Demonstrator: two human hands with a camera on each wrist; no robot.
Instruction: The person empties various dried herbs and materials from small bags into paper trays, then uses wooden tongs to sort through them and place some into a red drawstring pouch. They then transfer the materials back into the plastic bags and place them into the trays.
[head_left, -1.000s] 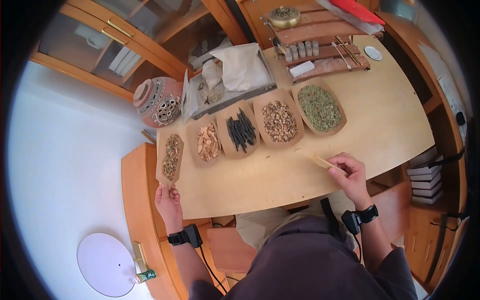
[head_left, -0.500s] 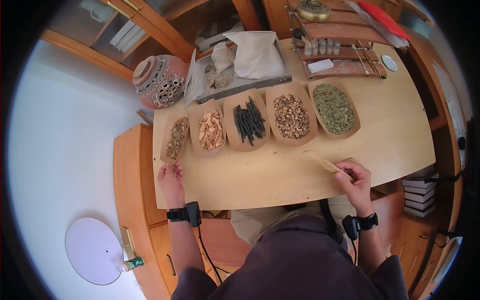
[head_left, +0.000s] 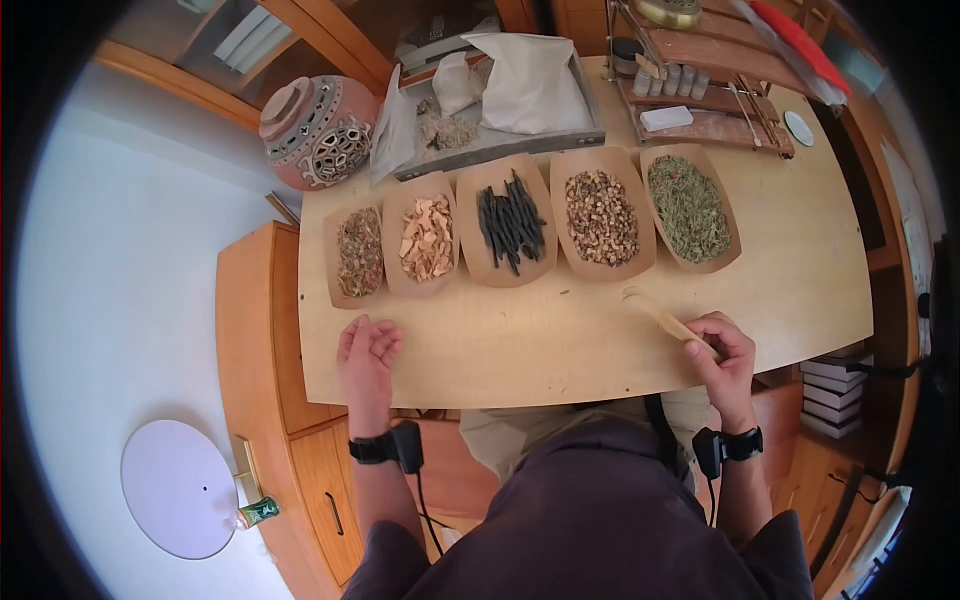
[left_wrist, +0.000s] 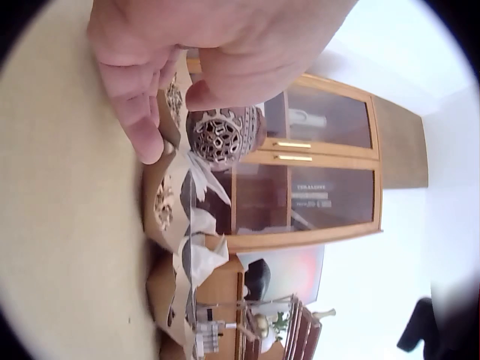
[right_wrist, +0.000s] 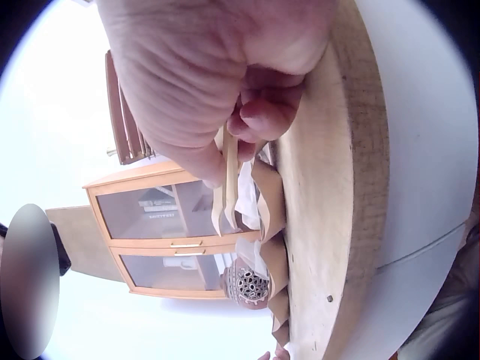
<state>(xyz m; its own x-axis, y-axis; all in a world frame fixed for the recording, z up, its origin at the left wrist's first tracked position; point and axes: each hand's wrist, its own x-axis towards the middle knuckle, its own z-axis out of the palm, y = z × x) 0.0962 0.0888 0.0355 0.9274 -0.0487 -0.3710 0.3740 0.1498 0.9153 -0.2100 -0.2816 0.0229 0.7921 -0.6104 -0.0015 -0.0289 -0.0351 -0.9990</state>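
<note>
My left hand (head_left: pixel 370 350) is over the table just in front of the leftmost paper tray (head_left: pixel 340 300), fingers loosely bent and holding nothing. That tray holds a mixed dried herb (head_left: pixel 358 252). To its right, in a row, similar trays hold pale wood chips (head_left: pixel 427 240), black sticks (head_left: pixel 510 222), small brown chunks (head_left: pixel 601 220) and a green dried herb (head_left: pixel 690 210). Above the table's front right, my right hand (head_left: pixel 725 358) pinches a pair of wooden tweezers (head_left: pixel 672 323) between thumb and fingers. Their two tips point away, apart from each other in the right wrist view.
Behind the trays stand a patterned clay pot (head_left: pixel 315 135) and a grey box (head_left: pixel 490 147) with white cloth-like bags (head_left: pixel 530 85). A tiered wooden rack (head_left: pixel 715 130) with small bottles (head_left: pixel 672 80) is at the back right. A small round white lid (head_left: pixel 798 128) lies beside it.
My left hand has let go of the leftmost tray, which now sits in line with the others. The head view has shifted. My right hand still holds the tweezers.
</note>
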